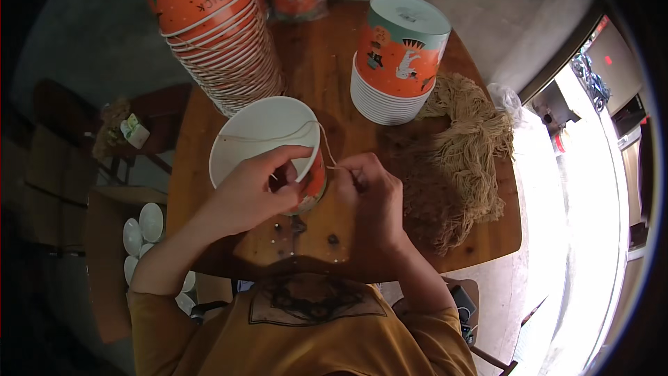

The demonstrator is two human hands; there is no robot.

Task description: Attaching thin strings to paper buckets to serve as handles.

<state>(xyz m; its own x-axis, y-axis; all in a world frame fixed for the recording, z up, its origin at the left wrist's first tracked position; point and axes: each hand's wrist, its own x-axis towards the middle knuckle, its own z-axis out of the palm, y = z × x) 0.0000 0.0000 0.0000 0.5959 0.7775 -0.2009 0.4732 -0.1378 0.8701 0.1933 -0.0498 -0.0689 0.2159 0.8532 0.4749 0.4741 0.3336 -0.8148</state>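
A paper bucket with a white inside and an orange printed side lies tilted on the table in front of me, its mouth toward me. My left hand is closed at the near right of its rim, index finger and thumb curled there. A thin beige cord crosses the bucket's mouth and comes out over the right rim. My right hand, just right of the bucket, pinches the cord between closed fingers. What lies under the left fingertips is partly hidden.
Behind stands a tall nested stack of orange buckets; another upside-down stack is at the back right. A heap of beige cords covers the wooden table's right side. Lower left, a cardboard box holds several white cups.
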